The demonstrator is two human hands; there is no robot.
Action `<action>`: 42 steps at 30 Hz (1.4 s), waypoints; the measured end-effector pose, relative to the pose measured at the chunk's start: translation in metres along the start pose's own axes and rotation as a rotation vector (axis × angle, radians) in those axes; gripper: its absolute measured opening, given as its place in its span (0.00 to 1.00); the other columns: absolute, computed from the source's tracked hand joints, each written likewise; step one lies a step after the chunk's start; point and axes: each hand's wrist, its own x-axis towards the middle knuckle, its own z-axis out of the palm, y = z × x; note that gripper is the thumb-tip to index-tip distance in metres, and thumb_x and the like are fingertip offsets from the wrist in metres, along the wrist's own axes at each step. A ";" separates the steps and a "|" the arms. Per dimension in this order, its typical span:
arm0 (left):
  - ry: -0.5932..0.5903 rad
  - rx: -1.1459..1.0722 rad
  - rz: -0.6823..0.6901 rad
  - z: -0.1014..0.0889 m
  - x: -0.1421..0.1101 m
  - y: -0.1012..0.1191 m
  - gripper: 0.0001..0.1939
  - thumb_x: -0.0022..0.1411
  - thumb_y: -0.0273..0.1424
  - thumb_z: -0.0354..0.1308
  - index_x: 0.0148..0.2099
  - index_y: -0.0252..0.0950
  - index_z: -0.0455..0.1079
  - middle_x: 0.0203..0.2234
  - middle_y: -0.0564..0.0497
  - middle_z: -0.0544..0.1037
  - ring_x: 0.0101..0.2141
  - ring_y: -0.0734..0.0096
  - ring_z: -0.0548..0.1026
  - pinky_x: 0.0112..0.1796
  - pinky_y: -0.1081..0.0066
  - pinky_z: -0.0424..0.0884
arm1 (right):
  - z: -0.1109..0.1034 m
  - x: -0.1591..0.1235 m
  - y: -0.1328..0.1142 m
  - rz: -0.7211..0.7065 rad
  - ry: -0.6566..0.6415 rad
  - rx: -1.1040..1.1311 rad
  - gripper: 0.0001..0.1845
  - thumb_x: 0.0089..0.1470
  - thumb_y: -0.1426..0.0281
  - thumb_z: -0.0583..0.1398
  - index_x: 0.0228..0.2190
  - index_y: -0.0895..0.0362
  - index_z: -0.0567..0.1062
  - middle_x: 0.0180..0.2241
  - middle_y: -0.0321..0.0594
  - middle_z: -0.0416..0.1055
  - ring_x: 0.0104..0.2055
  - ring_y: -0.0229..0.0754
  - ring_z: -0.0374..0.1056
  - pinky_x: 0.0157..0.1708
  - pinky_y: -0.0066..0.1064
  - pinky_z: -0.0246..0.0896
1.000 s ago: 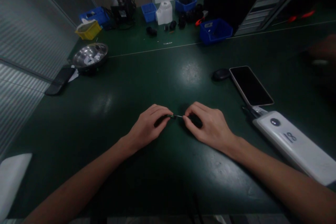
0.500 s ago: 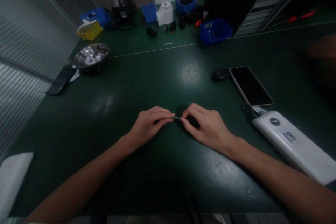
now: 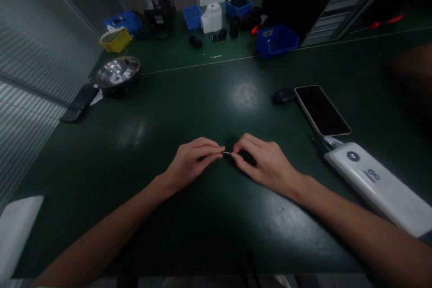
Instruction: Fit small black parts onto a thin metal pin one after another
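Note:
My left hand [image 3: 194, 157] is closed, with thumb and fingers pinched on a small dark green part [image 3: 223, 154]. Only a sliver of that part shows at the fingertips; the rest is hidden. Across from it, my right hand [image 3: 265, 157] pinches a thin silver metal rod [image 3: 228, 153]. The rod points left and its tip meets the part, though the exact contact is too small to make out. A dark shape lies inside my right palm; whether it is a handle or shadow I cannot tell. Both hands are low over the green table [image 3: 189, 103].
To the right lie a black mouse [image 3: 284, 96], a phone [image 3: 323, 110] and a white power bank [image 3: 378, 184] marked 18. A metal bowl [image 3: 101, 77] stands at left. Blue bins [image 3: 277, 42] and a yellow bin [image 3: 115, 41] line the back. Another person's blurred hand [image 3: 416, 63] is at far right.
My left fingers have closed further over the small part, covering more of it. My right hand has shifted slightly left, narrowing the gap. The other person's hand has moved a little.

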 end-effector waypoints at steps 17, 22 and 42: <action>0.033 0.031 0.042 0.001 -0.002 0.004 0.14 0.67 0.24 0.61 0.54 0.36 0.76 0.43 0.46 0.80 0.42 0.69 0.76 0.42 0.68 0.75 | -0.001 0.000 0.000 -0.026 0.002 0.071 0.08 0.67 0.64 0.55 0.40 0.55 0.72 0.36 0.36 0.69 0.32 0.35 0.65 0.31 0.30 0.55; -0.003 0.074 0.055 0.001 0.000 0.005 0.13 0.67 0.26 0.62 0.53 0.37 0.77 0.42 0.47 0.80 0.43 0.67 0.75 0.44 0.65 0.74 | 0.000 0.000 -0.001 -0.039 -0.025 0.017 0.09 0.68 0.64 0.55 0.40 0.54 0.72 0.36 0.36 0.69 0.33 0.36 0.66 0.31 0.30 0.55; 0.125 -0.130 -0.078 0.004 -0.002 0.019 0.14 0.67 0.24 0.62 0.53 0.38 0.77 0.43 0.47 0.79 0.43 0.71 0.78 0.43 0.71 0.77 | 0.000 0.001 -0.005 -0.021 0.091 0.225 0.08 0.67 0.65 0.57 0.38 0.56 0.73 0.35 0.39 0.70 0.33 0.36 0.66 0.33 0.30 0.59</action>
